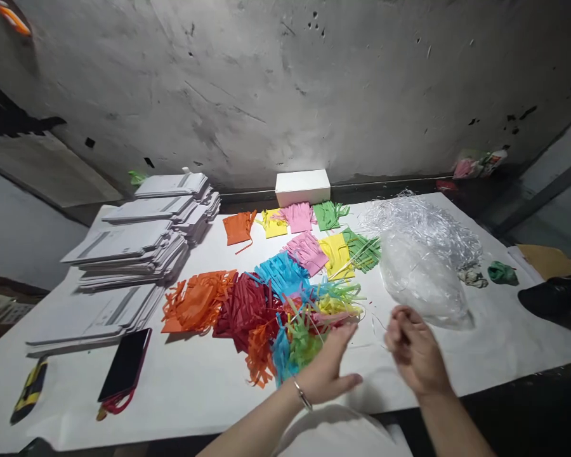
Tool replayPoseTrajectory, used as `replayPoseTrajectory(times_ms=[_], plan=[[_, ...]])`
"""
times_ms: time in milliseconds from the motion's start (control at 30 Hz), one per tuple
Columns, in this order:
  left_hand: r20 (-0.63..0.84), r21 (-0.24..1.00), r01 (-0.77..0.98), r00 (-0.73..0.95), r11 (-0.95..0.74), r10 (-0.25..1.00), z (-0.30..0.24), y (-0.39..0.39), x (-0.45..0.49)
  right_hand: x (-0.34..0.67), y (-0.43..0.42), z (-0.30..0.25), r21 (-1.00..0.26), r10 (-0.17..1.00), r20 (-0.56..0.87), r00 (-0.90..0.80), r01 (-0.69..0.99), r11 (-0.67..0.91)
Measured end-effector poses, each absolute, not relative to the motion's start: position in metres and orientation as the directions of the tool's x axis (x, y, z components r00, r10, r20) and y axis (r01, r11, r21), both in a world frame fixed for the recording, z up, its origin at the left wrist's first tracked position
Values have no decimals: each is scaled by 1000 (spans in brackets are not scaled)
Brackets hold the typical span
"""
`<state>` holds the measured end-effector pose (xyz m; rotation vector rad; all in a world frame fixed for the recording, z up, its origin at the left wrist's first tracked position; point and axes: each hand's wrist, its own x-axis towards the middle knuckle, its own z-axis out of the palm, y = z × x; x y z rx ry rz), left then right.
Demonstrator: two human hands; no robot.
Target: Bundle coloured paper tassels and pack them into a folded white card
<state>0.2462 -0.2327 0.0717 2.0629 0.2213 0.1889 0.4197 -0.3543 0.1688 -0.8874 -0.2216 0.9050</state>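
Note:
My left hand [327,368], with a silver bangle on the wrist, is stretched out flat with its thumb apart. It lies against the near right edge of a multicoloured fringed paper bundle [304,339], its fingertips by the pink and yellow strips. To the right, my right hand [413,349] is raised over the table with its fingers curled together. A thin clear strand shows by its fingertips; whether the hand grips it I cannot tell. Fringed paper pieces lie left of the hands: dark red [245,304], orange [200,301] and blue [283,274].
Stacks of white folded card [128,244] fill the table's left side, near a phone [126,365] and a yellow-black cutter [30,390]. A clear plastic bag [421,279] and shiny shredded strands [423,222] lie right. A white box [303,187] stands at the back.

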Motion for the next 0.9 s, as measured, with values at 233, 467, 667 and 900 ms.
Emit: replayPoseTrajectory(times_ms=[233,467,667,900], plan=[[-249,958,279,927,-70,281,72,-254,237,426,-332,151,-747,673,-184,717,-547,379],[-400,883,-1,519,469,755,88,-196,134,534,-373,77,-901,291,-203,935,-295,318],[-342,820,-513,-79,256,936,142,-149,74,599,-407,19,-995,127,-50,991,-38,-96],[-338,885,415,262,210,904,97,-172,112,536,-351,-54,-795,653,-110,749,329,-510]])
